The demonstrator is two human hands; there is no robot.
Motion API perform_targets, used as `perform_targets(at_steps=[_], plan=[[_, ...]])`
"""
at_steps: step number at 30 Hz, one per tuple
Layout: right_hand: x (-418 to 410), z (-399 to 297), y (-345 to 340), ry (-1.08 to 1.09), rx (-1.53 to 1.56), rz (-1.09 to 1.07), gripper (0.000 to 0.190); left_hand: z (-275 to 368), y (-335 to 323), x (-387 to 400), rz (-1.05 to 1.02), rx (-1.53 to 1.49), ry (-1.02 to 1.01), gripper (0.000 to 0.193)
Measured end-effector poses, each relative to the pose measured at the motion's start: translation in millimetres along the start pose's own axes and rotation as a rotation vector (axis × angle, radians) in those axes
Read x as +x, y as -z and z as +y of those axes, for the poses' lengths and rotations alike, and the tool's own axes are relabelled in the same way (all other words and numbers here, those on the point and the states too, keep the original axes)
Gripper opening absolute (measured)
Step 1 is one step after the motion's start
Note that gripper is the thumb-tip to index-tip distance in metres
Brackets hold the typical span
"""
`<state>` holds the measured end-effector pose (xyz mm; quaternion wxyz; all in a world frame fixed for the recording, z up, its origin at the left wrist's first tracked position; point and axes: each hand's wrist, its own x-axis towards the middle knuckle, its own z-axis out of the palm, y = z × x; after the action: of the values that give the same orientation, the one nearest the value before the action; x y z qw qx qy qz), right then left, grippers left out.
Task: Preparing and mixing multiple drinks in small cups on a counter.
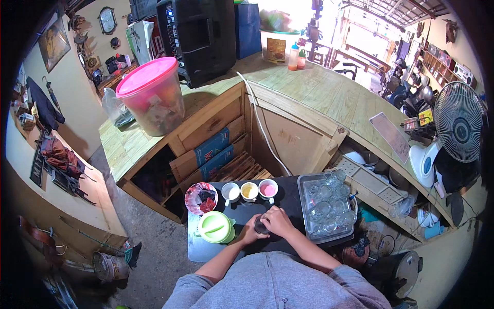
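Observation:
My left hand (250, 232) is wrapped around the near left side of a small dark round container (262, 226). From the right, my right hand (278, 221) has its fingers on the same container, partly covering it. Beyond my hands stand three white cups in a row: a left cup (230, 193) with whitish contents, a middle cup (249, 192) with something yellow, and a right cup (268, 190) with something pink. A light green lidded pitcher (217, 227) is left of my left hand. Behind it sits a red-and-white bowl (189, 199) with dark and red pieces inside.
Right of my hands, a clear plastic tray (301, 193) holds several glass mugs (323, 208). A wooden counter (301, 89) wraps around ahead, bearing a pink-lidded bucket (154, 102), a black loudspeaker (197, 42) and an electric fan (461, 123). A white cable (264, 119) hangs down its front.

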<state>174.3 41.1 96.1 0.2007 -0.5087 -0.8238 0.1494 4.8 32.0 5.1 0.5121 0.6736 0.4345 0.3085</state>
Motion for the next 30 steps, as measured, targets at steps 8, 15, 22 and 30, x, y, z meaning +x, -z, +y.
perform_targets(at_steps=[8,15,22,30], plan=[[1,-4,-2,0.014,0.01,0.121,0.015,-2,0,0,-0.009,-0.039,-0.019,0.093],[1,0,-2,0.014,0.02,0.051,0.015,1,1,-1,-0.01,-0.013,0.0,0.095],[0,-4,-2,-0.056,-0.082,0.069,0.016,0,0,-1,0.007,0.017,0.004,0.097],[0,-6,1,-0.051,-0.088,0.116,0.015,-3,-1,-1,0.009,0.016,-0.029,0.096]])
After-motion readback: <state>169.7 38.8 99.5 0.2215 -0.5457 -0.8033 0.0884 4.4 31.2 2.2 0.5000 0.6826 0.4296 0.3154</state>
